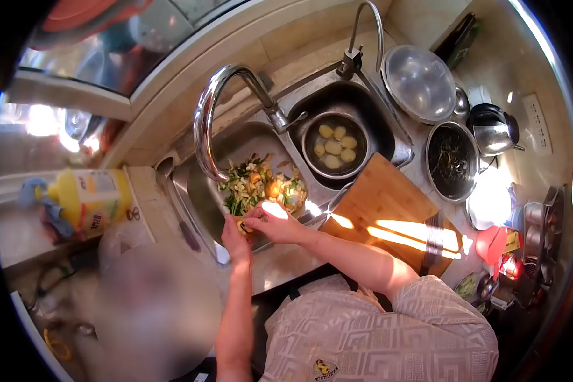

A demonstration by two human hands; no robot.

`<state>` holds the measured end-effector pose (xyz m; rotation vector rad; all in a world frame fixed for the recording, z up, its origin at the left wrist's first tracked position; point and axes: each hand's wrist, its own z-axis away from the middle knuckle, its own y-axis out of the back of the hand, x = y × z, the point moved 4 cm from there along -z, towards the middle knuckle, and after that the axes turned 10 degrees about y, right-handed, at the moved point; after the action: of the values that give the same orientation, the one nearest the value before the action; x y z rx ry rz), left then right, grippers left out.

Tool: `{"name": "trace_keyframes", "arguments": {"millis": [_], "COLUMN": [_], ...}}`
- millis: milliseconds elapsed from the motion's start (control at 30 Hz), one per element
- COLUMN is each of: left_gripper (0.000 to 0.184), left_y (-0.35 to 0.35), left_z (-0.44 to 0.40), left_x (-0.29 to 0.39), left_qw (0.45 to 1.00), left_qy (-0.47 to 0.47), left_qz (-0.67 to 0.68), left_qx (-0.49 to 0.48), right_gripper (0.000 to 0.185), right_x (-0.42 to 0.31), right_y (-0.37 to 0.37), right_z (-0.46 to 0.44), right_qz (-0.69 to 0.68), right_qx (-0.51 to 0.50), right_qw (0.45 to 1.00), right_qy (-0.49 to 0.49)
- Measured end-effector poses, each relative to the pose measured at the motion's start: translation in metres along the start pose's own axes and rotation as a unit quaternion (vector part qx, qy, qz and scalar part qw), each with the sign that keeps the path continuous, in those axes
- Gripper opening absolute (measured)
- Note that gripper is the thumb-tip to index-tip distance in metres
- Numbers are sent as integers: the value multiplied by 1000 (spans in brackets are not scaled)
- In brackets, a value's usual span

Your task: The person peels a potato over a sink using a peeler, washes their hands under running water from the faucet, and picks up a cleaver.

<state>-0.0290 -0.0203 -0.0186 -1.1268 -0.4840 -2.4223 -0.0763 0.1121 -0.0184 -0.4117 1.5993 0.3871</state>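
Over the near edge of the left sink basin (200,184), my left hand (235,240) is closed around a small yellow potato (242,227). My right hand (275,223) meets it from the right, fingers bent in at the potato; a small dark thing shows at the fingertips, too small to name. Just beyond both hands lies a heap of vegetable scraps (258,181), green leaves and pale and orange bits. In the right basin (309,95) a round metal pot (307,156) holds several peeled potatoes (332,147) in water.
A curved chrome faucet (205,121) arches over the left basin; a thinner tap (381,32) stands behind. Wooden cutting boards (379,200) lie right of the sink. Beyond are a metal bowl (434,153), a lid (420,83) and a kettle (493,130). A yellow bottle (92,194) lies left.
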Motion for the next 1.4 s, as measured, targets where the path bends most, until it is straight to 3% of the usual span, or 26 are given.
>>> {"name": "trace_keyframes", "arguments": {"millis": [33, 67, 100, 167, 200, 300, 333, 433, 500, 567, 600, 733, 767, 833, 900, 967, 1033, 1067, 1167, 1233, 1300, 1333, 1367, 1400], "left_gripper": [47, 47, 47, 45, 45, 46, 45, 41, 38, 36, 38, 42, 42, 43, 41, 40, 34, 34, 31, 29, 28, 27, 27, 26], "left_y": [-1, -3, -1, 0, -3, -5, -9, -12, -12, -8, -8, -7, -11, -16, -13, -6, -6, -3, -10, -11, -11, -8, -3, -5], "left_z": [3, 5, 3, 2, 4, 5, 2, 7, 4, 2, 1, 0, 2, 8, 4, -2, -5, -5, 2, 7, 3, 1, -1, 0], "left_x": [4, 6, 13, 17, 19, 13, 8, 9, 7, 3, 6, 8, 8, 15, 9, 4, 2, 1, 17, 21, 18, 17, 16, 16], "left_qw": [997, 986, 988, 958, 965, 982, 987, 998, 998, 971, 942, 955, 955, 977, 986, 993, 963, 963, 950, 965, 970, 974, 974, 945], "left_qy": [41, 81, 72, 156, 144, 136, 116, 53, 42, 131, 188, 196, 197, 151, 120, 89, 173, 174, 198, 181, 174, 168, 168, 215], "left_qz": [50, 101, 98, 199, 195, 123, 106, 30, 35, 173, 225, 194, 192, 154, 116, 79, 149, 148, 173, 144, 121, 98, 96, 162], "left_qx": [-52, -103, -97, -132, -101, -45, -24, 15, 6, -95, -165, -109, -111, 1, -11, -23, -143, -141, -169, -122, -120, -115, -114, -188], "right_gripper": [21, 20, 20, 21, 20, 26, 33, 43, 34, 22, 20, 18, 22, 28, 42, 35, 25, 25, 19, 22, 23, 22, 22, 22], "right_x": [8, 14, 13, 12, 12, 8, 2, -10, 0, 27, 24, 27, 22, 8, -1, 6, 22, 31, 26, 18, 4, 12, 13, 13], "right_y": [-2, -6, -5, 2, 1, -12, -8, 0, 1, -9, 0, -4, -8, -8, -4, -4, -8, -3, 2, -1, -5, -7, -6, -3], "right_z": [2, 4, -1, -4, -7, 3, 5, 4, 0, 2, 1, 6, 4, 1, 2, -2, -2, -6, -6, -3, -9, -9, -9, -7], "right_qz": [-184, -359, -365, -379, -346, -287, -174, -98, -111, -370, -406, -360, -332, -302, -108, -115, -352, -408, -337, -308, -287, -254, -256, -325], "right_qx": [29, 57, 51, 138, 103, 37, 6, -28, -26, 83, 161, 104, 64, 24, -25, -22, 46, 133, 76, 40, 0, -30, -30, 16], "right_qw": [976, 906, 905, 880, 911, 942, 972, 984, 988, 900, 865, 902, 927, 946, 990, 990, 915, 876, 915, 928, 957, 958, 957, 931], "right_qy": [-112, -218, -211, -253, -200, -168, -160, -143, -100, -214, -247, -213, -164, -113, -92, -73, -193, -222, -206, -206, -38, -130, -130, -169]}}
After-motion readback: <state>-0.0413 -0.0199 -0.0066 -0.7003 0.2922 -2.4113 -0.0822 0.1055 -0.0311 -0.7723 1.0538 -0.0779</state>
